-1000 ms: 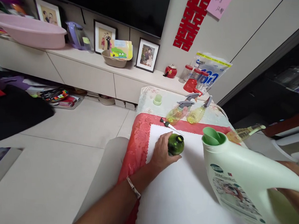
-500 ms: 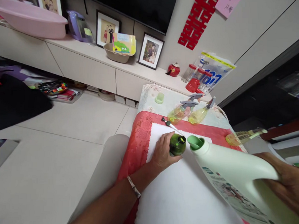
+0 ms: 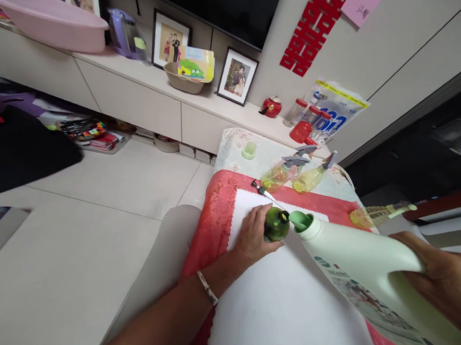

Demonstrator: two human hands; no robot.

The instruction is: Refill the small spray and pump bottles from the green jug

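My left hand (image 3: 255, 234) is wrapped round a small dark green bottle (image 3: 276, 225), tilted with its open mouth facing right. A large pale green detergent jug (image 3: 366, 253) lies tipped on its side in the air, and my right hand (image 3: 439, 271) grips its handle. The jug's green pouring spout (image 3: 300, 220) is right at the bottle's mouth; whether they touch I cannot tell. No stream of liquid can be made out. Beyond the bottle, a pump head (image 3: 266, 191) with a white tube lies on the cloth. A light green cap (image 3: 249, 150) stands at the table's far left.
Two yellowish spray bottles (image 3: 309, 178) with grey triggers stand at the table's far side. Another yellowish bottle (image 3: 372, 215) is at the right edge. A red cloth (image 3: 216, 203) and a white mat (image 3: 240, 204) cover the table. Behind runs a low cabinet (image 3: 141, 94).
The jug's spout has come slightly closer to the green bottle's mouth. My view has shifted a little; both hands keep their holds.
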